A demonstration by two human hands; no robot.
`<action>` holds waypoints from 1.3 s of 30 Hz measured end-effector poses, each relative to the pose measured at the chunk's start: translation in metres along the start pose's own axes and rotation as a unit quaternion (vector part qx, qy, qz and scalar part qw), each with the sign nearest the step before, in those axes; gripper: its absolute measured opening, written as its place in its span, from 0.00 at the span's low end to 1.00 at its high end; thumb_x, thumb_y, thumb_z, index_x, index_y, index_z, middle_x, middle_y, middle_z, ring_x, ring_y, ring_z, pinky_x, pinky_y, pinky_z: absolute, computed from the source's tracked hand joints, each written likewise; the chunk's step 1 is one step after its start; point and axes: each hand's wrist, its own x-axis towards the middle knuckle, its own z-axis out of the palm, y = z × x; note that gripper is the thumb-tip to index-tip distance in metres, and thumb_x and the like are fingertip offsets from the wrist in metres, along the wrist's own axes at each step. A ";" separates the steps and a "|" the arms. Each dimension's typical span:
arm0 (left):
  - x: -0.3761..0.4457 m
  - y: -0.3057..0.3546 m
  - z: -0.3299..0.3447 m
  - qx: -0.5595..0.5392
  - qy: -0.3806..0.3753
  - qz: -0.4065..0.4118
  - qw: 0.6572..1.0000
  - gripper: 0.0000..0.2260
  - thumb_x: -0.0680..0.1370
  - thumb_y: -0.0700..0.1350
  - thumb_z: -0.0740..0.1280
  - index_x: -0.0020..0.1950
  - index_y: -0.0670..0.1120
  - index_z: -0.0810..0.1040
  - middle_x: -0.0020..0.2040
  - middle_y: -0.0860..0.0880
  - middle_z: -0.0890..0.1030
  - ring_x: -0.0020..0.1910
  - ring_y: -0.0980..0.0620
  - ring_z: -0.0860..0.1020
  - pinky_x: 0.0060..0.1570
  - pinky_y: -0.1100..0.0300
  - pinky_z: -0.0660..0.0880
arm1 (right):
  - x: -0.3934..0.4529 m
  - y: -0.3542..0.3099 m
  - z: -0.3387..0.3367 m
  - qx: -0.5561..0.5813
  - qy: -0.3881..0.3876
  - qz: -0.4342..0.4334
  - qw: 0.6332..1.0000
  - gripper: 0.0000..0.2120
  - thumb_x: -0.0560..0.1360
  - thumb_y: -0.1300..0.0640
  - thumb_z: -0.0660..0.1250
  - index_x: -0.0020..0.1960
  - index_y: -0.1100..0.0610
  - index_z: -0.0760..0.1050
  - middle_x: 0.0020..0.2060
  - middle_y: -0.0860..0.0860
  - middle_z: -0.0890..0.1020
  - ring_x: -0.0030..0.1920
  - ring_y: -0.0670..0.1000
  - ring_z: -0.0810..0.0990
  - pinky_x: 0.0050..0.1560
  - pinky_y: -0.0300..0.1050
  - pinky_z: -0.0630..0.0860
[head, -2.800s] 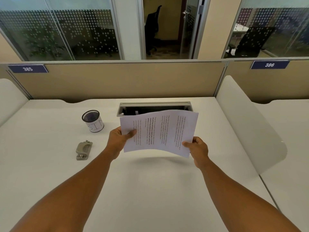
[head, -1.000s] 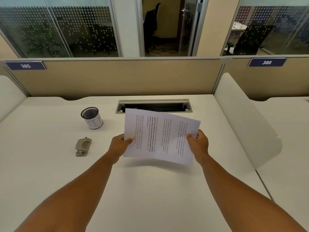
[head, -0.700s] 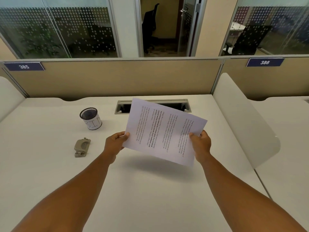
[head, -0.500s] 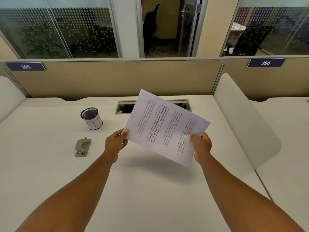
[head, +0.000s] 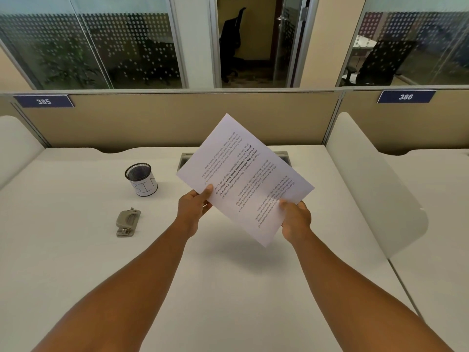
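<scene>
One printed sheet (head: 245, 179) at frame centre, two grips, left grip (head: 194, 210) and right grip (head: 296, 219), one mesh cup (head: 141, 179) and one hole punch (head: 128, 222) mid-left, two number plates, plate 385 (head: 43, 101) upper left, plate 386 (head: 405, 97) upper right, two office chairs, top-centre chair (head: 230, 34), top-right chair (head: 380, 62)

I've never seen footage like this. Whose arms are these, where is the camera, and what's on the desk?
No machine here: these are a person's two bare arms, filmed by one wide-angle camera worn on the head, looking forward and down. The left hand and right hand each pinch an edge of the white printed paper, held tilted above the white desk. On the desk, to the person's left, stand a black mesh pen cup with a white label and, nearer the person, a grey metal hole punch.
</scene>
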 end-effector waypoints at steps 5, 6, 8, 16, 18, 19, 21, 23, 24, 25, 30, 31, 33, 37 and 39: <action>-0.003 0.003 0.013 -0.015 -0.024 0.021 0.999 0.13 0.76 0.43 0.72 0.60 0.47 0.78 0.56 0.51 0.84 0.53 0.52 0.83 0.52 0.55 0.81 | 0.001 0.000 0.009 0.018 -0.046 0.035 0.998 0.20 0.75 0.69 0.65 0.64 0.55 0.73 0.57 0.56 0.80 0.56 0.58 0.79 0.60 0.60 0.76; -0.003 0.003 0.014 -0.011 -0.026 0.028 0.999 0.14 0.77 0.43 0.71 0.62 0.47 0.77 0.57 0.51 0.84 0.53 0.52 0.83 0.50 0.55 0.81 | 0.001 0.001 0.010 0.016 -0.060 0.042 0.997 0.21 0.75 0.69 0.65 0.66 0.55 0.72 0.59 0.56 0.80 0.59 0.58 0.78 0.61 0.62 0.75; -0.002 0.006 0.014 0.004 -0.027 0.040 0.999 0.16 0.78 0.44 0.70 0.65 0.46 0.76 0.58 0.49 0.83 0.54 0.50 0.83 0.50 0.54 0.82 | 0.001 0.001 0.010 0.012 -0.075 0.050 0.996 0.22 0.75 0.70 0.66 0.67 0.56 0.72 0.60 0.56 0.79 0.61 0.59 0.78 0.61 0.64 0.75; 0.004 0.022 0.005 0.070 -0.012 0.081 0.994 0.08 0.79 0.44 0.69 0.58 0.51 0.77 0.56 0.48 0.83 0.53 0.47 0.82 0.48 0.50 0.81 | 0.005 -0.011 -0.005 -0.056 -0.037 -0.005 0.998 0.18 0.71 0.68 0.72 0.57 0.57 0.74 0.54 0.55 0.82 0.53 0.55 0.81 0.49 0.46 0.80; 0.007 0.023 0.002 0.087 -0.011 0.092 0.992 0.08 0.79 0.44 0.69 0.58 0.50 0.78 0.57 0.47 0.83 0.54 0.45 0.82 0.52 0.47 0.80 | 0.005 -0.012 -0.007 -0.101 -0.035 -0.029 0.994 0.15 0.71 0.67 0.73 0.54 0.57 0.75 0.49 0.53 0.83 0.50 0.54 0.82 0.49 0.44 0.79; 0.008 0.023 0.000 0.093 -0.011 0.097 0.991 0.10 0.79 0.45 0.69 0.60 0.48 0.78 0.58 0.47 0.83 0.55 0.44 0.82 0.53 0.47 0.80 | 0.006 -0.011 -0.007 -0.125 -0.038 -0.040 0.991 0.14 0.70 0.67 0.73 0.52 0.57 0.76 0.48 0.53 0.84 0.49 0.54 0.82 0.50 0.45 0.79; 0.008 0.023 -0.001 0.107 -0.012 0.108 0.988 0.13 0.79 0.45 0.68 0.62 0.46 0.77 0.58 0.46 0.83 0.54 0.44 0.82 0.51 0.50 0.81 | 0.008 -0.009 -0.008 -0.179 -0.052 -0.059 0.981 0.13 0.70 0.65 0.74 0.51 0.56 0.77 0.48 0.53 0.85 0.48 0.54 0.82 0.48 0.45 0.78; 0.007 0.022 -0.002 0.122 -0.016 0.122 0.985 0.13 0.79 0.45 0.68 0.63 0.46 0.77 0.57 0.47 0.83 0.52 0.45 0.82 0.46 0.55 0.81 | 0.008 -0.007 -0.006 -0.227 -0.061 -0.074 0.969 0.11 0.70 0.64 0.74 0.50 0.55 0.78 0.48 0.52 0.85 0.46 0.52 0.82 0.43 0.40 0.77; 0.007 0.021 -0.001 0.127 -0.021 0.126 0.984 0.12 0.79 0.46 0.68 0.62 0.46 0.78 0.57 0.48 0.83 0.52 0.46 0.82 0.45 0.56 0.81 | 0.008 -0.005 -0.005 -0.247 -0.063 -0.081 0.964 0.11 0.70 0.63 0.74 0.50 0.54 0.78 0.48 0.52 0.85 0.46 0.51 0.82 0.42 0.39 0.76; 0.006 0.021 -0.001 0.130 -0.027 0.127 0.983 0.11 0.79 0.46 0.68 0.61 0.47 0.78 0.56 0.48 0.84 0.51 0.46 0.83 0.46 0.55 0.81 | 0.007 -0.004 -0.004 -0.263 -0.065 -0.088 0.959 0.10 0.71 0.63 0.74 0.49 0.54 0.78 0.48 0.51 0.85 0.46 0.51 0.81 0.41 0.38 0.75; -0.001 0.013 0.000 0.153 -0.058 0.107 0.981 0.12 0.78 0.47 0.69 0.60 0.48 0.79 0.54 0.50 0.84 0.49 0.47 0.84 0.47 0.53 0.83 | 0.007 0.005 -0.003 -0.318 -0.076 -0.099 0.940 0.09 0.72 0.63 0.72 0.49 0.54 0.78 0.50 0.52 0.84 0.50 0.56 0.82 0.48 0.43 0.79; -0.003 0.010 -0.001 0.157 -0.069 0.101 0.980 0.12 0.78 0.48 0.70 0.60 0.47 0.79 0.54 0.49 0.84 0.49 0.47 0.84 0.47 0.53 0.83 | 0.006 0.007 -0.004 -0.326 -0.079 -0.097 0.937 0.08 0.72 0.63 0.72 0.49 0.54 0.78 0.50 0.52 0.84 0.51 0.57 0.82 0.48 0.44 0.79; -0.006 0.003 -0.004 0.159 -0.089 0.084 0.980 0.11 0.77 0.47 0.70 0.59 0.47 0.80 0.53 0.48 0.85 0.49 0.47 0.84 0.46 0.55 0.83 | 0.005 0.010 -0.006 -0.333 -0.091 -0.095 0.934 0.10 0.72 0.63 0.72 0.52 0.56 0.80 0.51 0.53 0.84 0.52 0.57 0.82 0.49 0.46 0.80; -0.010 -0.009 -0.008 0.171 -0.113 0.052 0.977 0.08 0.77 0.45 0.70 0.56 0.49 0.81 0.52 0.50 0.85 0.48 0.48 0.84 0.42 0.59 0.82 | 0.002 0.017 -0.010 -0.334 -0.097 -0.092 0.933 0.15 0.72 0.62 0.73 0.58 0.55 0.80 0.54 0.53 0.84 0.54 0.57 0.81 0.55 0.52 0.80; -0.010 -0.012 -0.009 0.186 -0.108 0.049 0.975 0.07 0.78 0.46 0.69 0.56 0.50 0.81 0.52 0.51 0.85 0.48 0.48 0.84 0.43 0.58 0.83 | 0.002 0.017 -0.009 -0.338 -0.098 -0.095 0.931 0.15 0.73 0.61 0.72 0.59 0.55 0.79 0.54 0.53 0.84 0.54 0.57 0.81 0.56 0.52 0.80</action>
